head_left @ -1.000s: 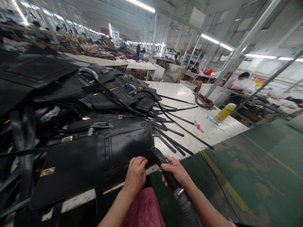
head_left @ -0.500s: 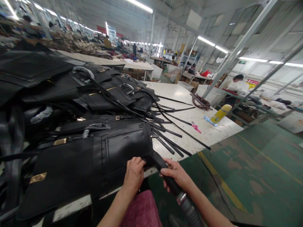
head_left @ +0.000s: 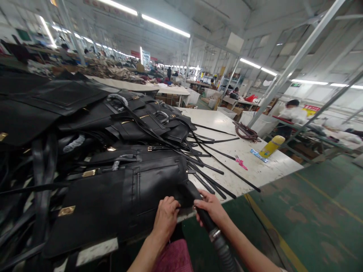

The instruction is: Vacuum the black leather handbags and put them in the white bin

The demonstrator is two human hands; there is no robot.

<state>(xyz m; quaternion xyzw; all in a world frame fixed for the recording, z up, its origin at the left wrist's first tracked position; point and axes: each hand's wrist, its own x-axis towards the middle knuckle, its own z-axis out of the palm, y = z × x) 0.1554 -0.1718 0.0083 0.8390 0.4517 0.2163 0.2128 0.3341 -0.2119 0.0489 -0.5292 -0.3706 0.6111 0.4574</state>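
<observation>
A black leather bag point(head_left: 99, 207) with a gold clasp lies flat along the table's near edge. At its lower right edge, my left hand point(head_left: 167, 213) is closed with curled fingers pinching the leather. My right hand point(head_left: 211, 207) wraps around a black hose nozzle point(head_left: 208, 222), which has a metal clamp and a ribbed hose point(head_left: 225, 251) below it. The nozzle's head is against the bag's right end; whether its tip is inside the bag I cannot tell.
More black bags point(head_left: 147, 121) are heaped behind, their straps point(head_left: 215, 181) trailing over the white table point(head_left: 218, 117). Farther right are pink scissors point(head_left: 241, 162), a yellow bottle point(head_left: 273, 145) and a coiled brown cord point(head_left: 246, 131). A person point(head_left: 290, 113) is at another table.
The view has turned slightly left and up, so everything appears shifted right and down. Both hands keep their grips, and the nozzle remains at the bag's right end.
</observation>
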